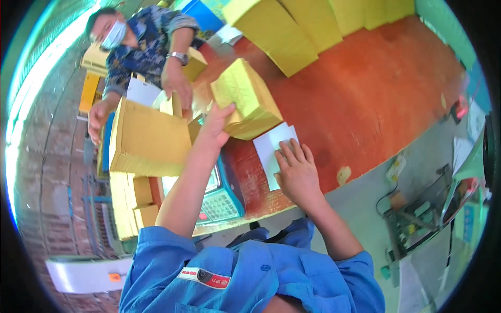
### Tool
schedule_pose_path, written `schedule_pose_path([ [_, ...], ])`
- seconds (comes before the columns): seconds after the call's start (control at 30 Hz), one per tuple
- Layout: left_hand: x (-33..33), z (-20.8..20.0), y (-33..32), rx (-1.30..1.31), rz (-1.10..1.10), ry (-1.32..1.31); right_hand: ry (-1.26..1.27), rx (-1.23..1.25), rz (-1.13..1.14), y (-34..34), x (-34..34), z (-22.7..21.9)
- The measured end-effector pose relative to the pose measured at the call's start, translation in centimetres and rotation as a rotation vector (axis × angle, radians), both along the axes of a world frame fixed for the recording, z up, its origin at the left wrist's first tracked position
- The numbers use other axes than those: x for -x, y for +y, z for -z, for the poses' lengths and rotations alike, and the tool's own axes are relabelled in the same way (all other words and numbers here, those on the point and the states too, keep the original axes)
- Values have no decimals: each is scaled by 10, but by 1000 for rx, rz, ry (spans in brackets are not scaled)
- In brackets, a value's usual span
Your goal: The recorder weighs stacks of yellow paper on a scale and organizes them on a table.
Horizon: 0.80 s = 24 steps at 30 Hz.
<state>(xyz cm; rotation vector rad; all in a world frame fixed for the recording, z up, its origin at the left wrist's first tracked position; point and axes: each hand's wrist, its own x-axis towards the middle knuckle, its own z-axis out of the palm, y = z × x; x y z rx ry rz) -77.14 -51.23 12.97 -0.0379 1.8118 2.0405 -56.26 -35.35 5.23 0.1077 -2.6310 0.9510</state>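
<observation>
My left hand (218,124) is closed on the near left edge of a thick stack of yellow paper (249,99), which is tilted over the red-brown table (360,99). Whether the pieces are sheets or flat envelopes I cannot make out. Fingers outstretched, my right hand (298,172) lies flat on white paper (265,151) just to the right of and nearer than the stack. Under my left forearm is a teal weighing scale (219,204) with a keypad, partly hidden by the arm.
Across the table at the left, a masked co-worker (148,44) reaches toward a large yellow paper stack (148,138). More tall yellow stacks (276,34) line the far side. A metal frame (417,221) stands on the floor at the right, beyond the table's edge.
</observation>
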Motion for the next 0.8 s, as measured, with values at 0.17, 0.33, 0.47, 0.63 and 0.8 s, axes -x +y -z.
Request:
schedule_pose_path([
  [0.17,-16,-1,11,-41,-52,92,-86,-178,91,10,-4,-17],
  [0.33,6,31,-5,-128,-114,362,-35,-347,-5,12,-2,-17],
  [0.47,-96,-31,-3,-6,16,628,-52,-441,20,31,-18,2],
  [0.63,-203,-98,-187,289,393,516,-33,-234,-6,29,-13,-6],
  [0.8,-187,-70,-407,359,-300,202,195,-84,143,16,-23,-15],
])
